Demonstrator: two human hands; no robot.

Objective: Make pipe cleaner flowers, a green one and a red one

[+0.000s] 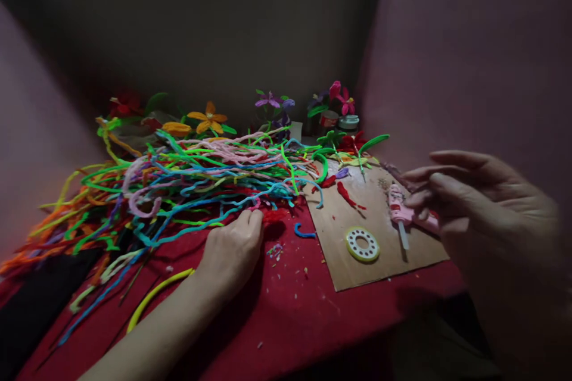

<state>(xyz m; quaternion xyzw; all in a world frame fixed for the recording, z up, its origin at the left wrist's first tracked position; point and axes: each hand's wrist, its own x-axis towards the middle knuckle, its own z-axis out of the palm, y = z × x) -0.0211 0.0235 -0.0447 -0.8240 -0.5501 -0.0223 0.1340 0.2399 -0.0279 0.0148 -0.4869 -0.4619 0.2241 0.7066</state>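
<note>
My left hand is closed, fingertips pinched on a fuzzy red pipe cleaner piece that sticks out to the right. It rests by the front of a large heap of multicoloured pipe cleaners. To the right, my right hand hovers over the cardboard with its fingers loosely bent and apart; nothing shows clearly in it. Below its fingertips a pink glue gun lies on the cardboard sheet, a pale glue stick poking out, its handle partly hidden. A yellow-rimmed tape roll lies nearby.
Pipe cleaner flowers stand at the back, among them an orange one and a pink one, near a small jar. Red pieces lie on the cardboard. Fluff scraps and a yellow strip lie on the red cloth.
</note>
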